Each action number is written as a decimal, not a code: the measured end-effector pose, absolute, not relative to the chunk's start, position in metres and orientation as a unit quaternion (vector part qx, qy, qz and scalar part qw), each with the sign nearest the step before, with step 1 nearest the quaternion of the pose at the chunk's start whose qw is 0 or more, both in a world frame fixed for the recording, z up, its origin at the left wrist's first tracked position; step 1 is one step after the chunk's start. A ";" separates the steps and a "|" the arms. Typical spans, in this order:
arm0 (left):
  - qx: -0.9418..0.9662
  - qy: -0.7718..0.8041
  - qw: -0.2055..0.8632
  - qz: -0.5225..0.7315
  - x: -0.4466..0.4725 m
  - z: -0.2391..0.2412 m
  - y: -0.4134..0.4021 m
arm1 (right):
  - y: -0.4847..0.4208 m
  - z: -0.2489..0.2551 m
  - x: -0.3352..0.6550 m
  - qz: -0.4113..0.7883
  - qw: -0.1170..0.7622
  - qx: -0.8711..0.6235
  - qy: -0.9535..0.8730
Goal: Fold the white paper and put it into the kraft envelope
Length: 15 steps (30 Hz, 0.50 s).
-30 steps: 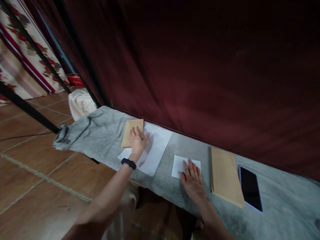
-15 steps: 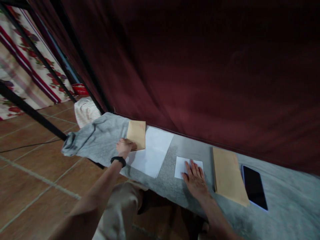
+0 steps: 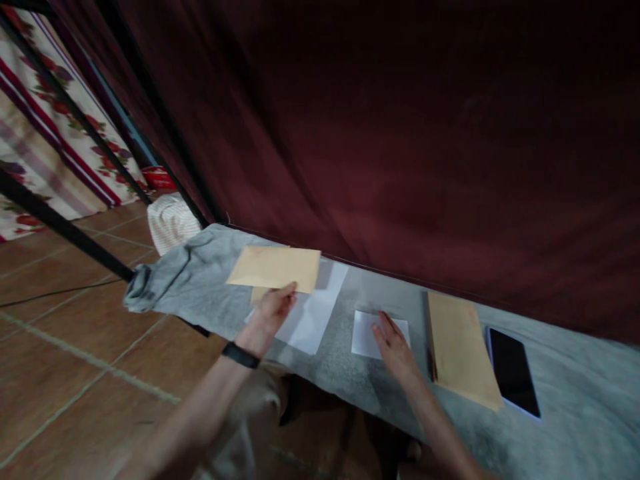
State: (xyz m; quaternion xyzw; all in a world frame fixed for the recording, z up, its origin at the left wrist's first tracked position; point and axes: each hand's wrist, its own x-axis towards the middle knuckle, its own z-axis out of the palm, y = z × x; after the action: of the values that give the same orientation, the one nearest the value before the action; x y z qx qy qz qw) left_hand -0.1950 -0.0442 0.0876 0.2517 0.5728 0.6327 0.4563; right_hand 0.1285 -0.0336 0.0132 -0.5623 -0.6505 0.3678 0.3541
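Observation:
Pinched at one corner in my left hand [image 3: 276, 308] is a brown envelope [image 3: 277, 265], raised above the white sheets of paper [image 3: 320, 303]. Below it, part of another brown envelope [image 3: 258, 294] peeks out on the cloth. My right hand [image 3: 395, 343] has its fingers stretched out, on or just over a small folded white paper [image 3: 367, 335]; I cannot tell whether it presses down. To the right of that hand lies a stack of larger brown envelopes [image 3: 463, 347].
A phone [image 3: 513, 370] lies at the right, beside the large envelopes. Grey cloth [image 3: 200, 273] covers the narrow surface. Behind it hangs a dark red curtain [image 3: 350, 167]. Black metal bars [image 3: 65, 223] and a striped white bundle [image 3: 173, 220] are at the left.
My left hand has lifted a brown envelope off its pile and moved right with it, turning it sideways. My right hand has tilted onto its edge over the folded paper.

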 end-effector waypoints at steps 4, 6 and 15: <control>0.206 0.478 0.587 0.620 -0.072 0.066 -0.040 | -0.022 0.035 0.120 0.616 0.463 -0.468 -0.433; 0.212 0.443 0.608 0.623 -0.031 0.058 -0.042 | -0.020 0.041 0.118 0.653 0.504 -0.428 -0.369; 0.325 0.486 0.624 0.519 -0.022 0.042 -0.048 | -0.005 0.025 0.143 0.572 0.575 -0.502 -0.300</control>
State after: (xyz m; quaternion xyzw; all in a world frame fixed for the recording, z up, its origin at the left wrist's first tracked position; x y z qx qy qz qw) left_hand -0.0215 -0.0480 0.0419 0.3251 0.4858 0.5186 0.6239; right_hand 0.1430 -0.0048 0.0247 -0.5022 -0.2997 0.5724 0.5748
